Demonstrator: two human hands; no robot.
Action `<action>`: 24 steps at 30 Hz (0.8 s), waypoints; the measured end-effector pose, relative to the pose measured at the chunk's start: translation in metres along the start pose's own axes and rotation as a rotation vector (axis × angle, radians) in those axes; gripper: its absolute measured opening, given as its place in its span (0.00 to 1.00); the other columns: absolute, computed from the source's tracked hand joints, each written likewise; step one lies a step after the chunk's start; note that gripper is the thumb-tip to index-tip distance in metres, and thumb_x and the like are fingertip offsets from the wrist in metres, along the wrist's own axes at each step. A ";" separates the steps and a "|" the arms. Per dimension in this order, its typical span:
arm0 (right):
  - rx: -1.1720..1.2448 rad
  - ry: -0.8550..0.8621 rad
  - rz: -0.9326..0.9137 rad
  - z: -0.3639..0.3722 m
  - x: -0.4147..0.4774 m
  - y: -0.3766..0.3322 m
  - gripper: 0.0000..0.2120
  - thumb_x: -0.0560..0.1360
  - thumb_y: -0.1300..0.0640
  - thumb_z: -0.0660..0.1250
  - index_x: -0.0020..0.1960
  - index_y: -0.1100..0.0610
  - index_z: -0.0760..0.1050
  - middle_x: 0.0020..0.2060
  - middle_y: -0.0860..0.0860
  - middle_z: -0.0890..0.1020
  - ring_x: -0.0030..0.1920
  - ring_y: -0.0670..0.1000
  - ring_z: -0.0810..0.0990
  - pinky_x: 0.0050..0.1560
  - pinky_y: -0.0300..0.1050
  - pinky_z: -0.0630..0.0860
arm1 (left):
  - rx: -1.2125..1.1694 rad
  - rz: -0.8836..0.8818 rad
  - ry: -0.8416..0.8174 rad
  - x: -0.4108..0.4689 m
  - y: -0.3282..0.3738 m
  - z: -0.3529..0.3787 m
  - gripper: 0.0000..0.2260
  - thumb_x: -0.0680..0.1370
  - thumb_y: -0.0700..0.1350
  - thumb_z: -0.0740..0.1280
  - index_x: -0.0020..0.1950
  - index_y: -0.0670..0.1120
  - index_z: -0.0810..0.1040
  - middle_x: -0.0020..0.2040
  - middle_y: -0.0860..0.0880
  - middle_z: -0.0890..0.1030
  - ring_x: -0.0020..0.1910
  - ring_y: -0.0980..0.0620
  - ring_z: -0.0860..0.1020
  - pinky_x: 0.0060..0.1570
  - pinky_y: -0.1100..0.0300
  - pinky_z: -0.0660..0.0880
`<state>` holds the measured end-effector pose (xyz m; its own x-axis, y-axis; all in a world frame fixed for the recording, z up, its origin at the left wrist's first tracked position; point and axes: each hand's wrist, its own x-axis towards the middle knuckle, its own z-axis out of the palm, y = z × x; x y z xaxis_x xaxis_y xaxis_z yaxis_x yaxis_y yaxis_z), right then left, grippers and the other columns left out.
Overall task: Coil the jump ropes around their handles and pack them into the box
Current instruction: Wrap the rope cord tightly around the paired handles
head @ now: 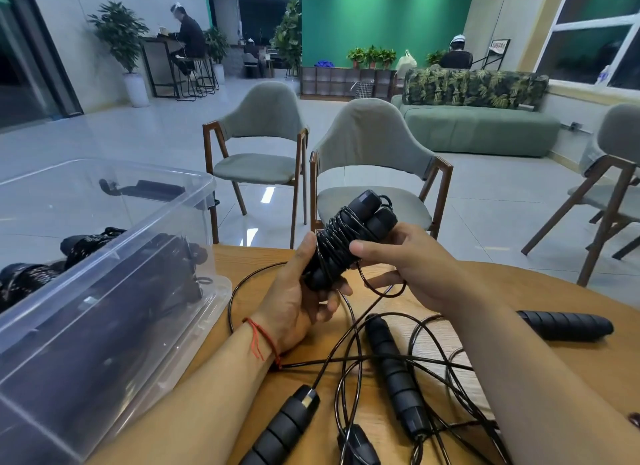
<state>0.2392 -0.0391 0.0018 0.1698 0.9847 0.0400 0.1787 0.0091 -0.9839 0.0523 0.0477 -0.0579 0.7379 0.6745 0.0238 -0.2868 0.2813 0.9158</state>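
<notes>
Left hand [294, 301] curls round the 2 handles [379, 222] low down; right hand [412, 260] clamps the coiled cord [337, 242]: light, slick, springy, I judge, so hold across the wraps.

Green wall [381, 17] at far end. Glossy grey tile floor [145, 135], light streaks on it. Grey chair [370, 152] on wood frame, second chair [265, 118] just left. Green sofa [481, 130] behind, leaf-print cushions [474, 88] along back. Window [588, 38] high right. Potted plant [119, 34] far left.

Single head cam, wide-angle, looks forward and down; left hand [297, 303] and right hand [415, 260] close mid-frame, chairs [367, 145] well beyond them.
</notes>
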 end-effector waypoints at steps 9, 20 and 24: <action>-0.040 -0.039 -0.041 -0.009 -0.002 0.002 0.19 0.72 0.49 0.80 0.62 0.50 0.84 0.58 0.47 0.87 0.61 0.53 0.85 0.53 0.52 0.83 | -0.166 -0.046 -0.091 -0.006 0.006 0.001 0.30 0.80 0.66 0.64 0.72 0.44 0.78 0.53 0.37 0.83 0.38 0.48 0.77 0.29 0.61 0.72; 0.185 0.074 -0.044 0.014 0.011 0.019 0.21 0.81 0.61 0.73 0.73 0.56 0.77 0.64 0.53 0.86 0.68 0.55 0.82 0.74 0.62 0.75 | -0.064 0.238 0.198 0.006 -0.002 0.002 0.24 0.77 0.59 0.73 0.68 0.47 0.81 0.61 0.42 0.82 0.55 0.46 0.82 0.52 0.50 0.83; 0.375 0.020 -0.009 0.028 0.012 0.013 0.21 0.82 0.64 0.68 0.74 0.62 0.74 0.65 0.59 0.84 0.68 0.57 0.82 0.75 0.58 0.74 | 0.495 0.448 0.349 0.006 -0.006 -0.001 0.21 0.80 0.57 0.72 0.71 0.54 0.76 0.61 0.53 0.82 0.59 0.54 0.83 0.57 0.57 0.82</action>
<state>0.2166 -0.0228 -0.0159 0.1892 0.9808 0.0482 -0.1865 0.0841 -0.9789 0.0575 0.0505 -0.0633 0.3555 0.8524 0.3835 -0.1448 -0.3551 0.9235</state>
